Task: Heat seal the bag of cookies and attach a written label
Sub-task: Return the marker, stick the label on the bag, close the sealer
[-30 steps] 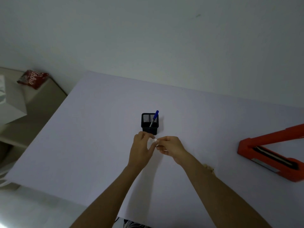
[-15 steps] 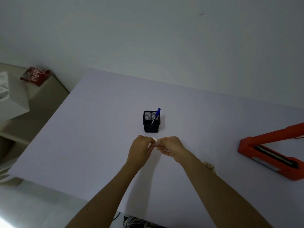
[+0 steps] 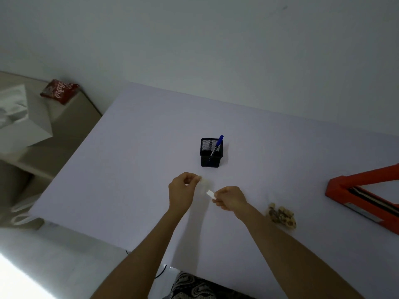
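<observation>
Over the middle of the white table (image 3: 133, 173), my left hand (image 3: 183, 190) pinches a pale, blurred strip of backing paper (image 3: 205, 182). My right hand (image 3: 231, 198) pinches a small white label (image 3: 211, 194) just to the right of it. The two pieces are apart. A clear bag of cookies (image 3: 281, 215) lies on the table right of my right forearm. The orange heat sealer (image 3: 364, 197) sits at the right edge with its arm raised. A black mesh pen holder (image 3: 211, 152) with a blue pen (image 3: 217, 144) stands just beyond my hands.
A low beige cabinet (image 3: 64, 130) stands left of the table, with a red snack packet (image 3: 59, 93) and white bags (image 3: 19, 117) on it. A wall runs behind the table. Patterned fabric (image 3: 194, 285) shows at the near edge.
My hands were together in front of the pen holder; now they have pulled apart, the label in the right and the backing strip in the left. The bag of cookies has come into view.
</observation>
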A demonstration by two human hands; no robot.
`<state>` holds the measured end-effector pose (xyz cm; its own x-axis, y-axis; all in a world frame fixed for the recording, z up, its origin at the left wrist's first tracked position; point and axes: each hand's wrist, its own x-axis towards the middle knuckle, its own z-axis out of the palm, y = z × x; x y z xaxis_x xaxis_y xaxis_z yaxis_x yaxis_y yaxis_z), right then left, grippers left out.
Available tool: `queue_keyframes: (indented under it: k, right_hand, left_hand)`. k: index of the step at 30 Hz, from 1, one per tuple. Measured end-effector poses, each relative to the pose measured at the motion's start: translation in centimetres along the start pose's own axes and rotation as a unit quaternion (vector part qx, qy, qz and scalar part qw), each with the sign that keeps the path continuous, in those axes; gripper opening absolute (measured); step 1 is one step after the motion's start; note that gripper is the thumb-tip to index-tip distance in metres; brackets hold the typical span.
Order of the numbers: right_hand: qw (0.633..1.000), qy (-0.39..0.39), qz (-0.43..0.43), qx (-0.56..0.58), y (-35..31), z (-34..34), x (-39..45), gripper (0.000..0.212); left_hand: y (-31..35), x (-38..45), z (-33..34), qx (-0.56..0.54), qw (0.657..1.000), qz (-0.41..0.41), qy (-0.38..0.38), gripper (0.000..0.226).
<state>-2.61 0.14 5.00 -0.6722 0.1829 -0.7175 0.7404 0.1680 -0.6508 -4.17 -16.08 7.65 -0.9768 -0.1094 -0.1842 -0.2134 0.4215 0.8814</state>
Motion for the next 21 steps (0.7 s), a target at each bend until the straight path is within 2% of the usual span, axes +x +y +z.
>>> queue_keyframes:
  k: [2,6,8,10,12,14,17,21]
  right_hand:
    - [0.999,0.016,-0.009,-0.049,1.0,0.9,0.5,0.008]
    - [0.979,0.046,-0.044,-0.193,1.8,2.3,0.4,0.029]
    - [0.972,0.094,-0.076,-0.201,1.3,3.0,-0.2,0.031]
    - [0.981,0.119,-0.101,-0.114,0.0,3.5,-1.1,0.025]
    - [0.989,0.094,-0.107,0.028,-1.6,4.2,-2.3,0.016]
    - [0.985,0.068,-0.115,0.112,-3.2,4.8,-3.6,0.01]
    - [0.975,0.051,-0.111,0.183,-4.8,5.0,-4.8,0.009]
    - [0.966,0.068,-0.108,0.227,-5.7,4.3,-5.8,0.024]
  left_hand:
    - [-0.5,-0.2,-0.5,-0.011,1.0,-0.017,0.005,0.013]
    - [-1.2,-0.2,-1.8,-0.008,1.0,-0.026,-0.001,0.013]
    - [-1.4,0.0,-2.4,-0.003,1.0,-0.026,0.001,0.013]
    - [-1.5,0.2,-2.8,0.009,1.0,-0.016,0.011,0.011]
    - [-1.2,0.4,-2.9,0.018,1.0,0.006,0.019,0.009]
    - [-0.8,0.5,-2.8,0.025,0.999,0.037,0.017,0.008]
    - [0.1,0.6,-2.4,0.051,0.993,0.105,0.0,0.006]
    - [1.4,0.3,-1.7,0.076,0.981,0.178,-0.024,0.009]
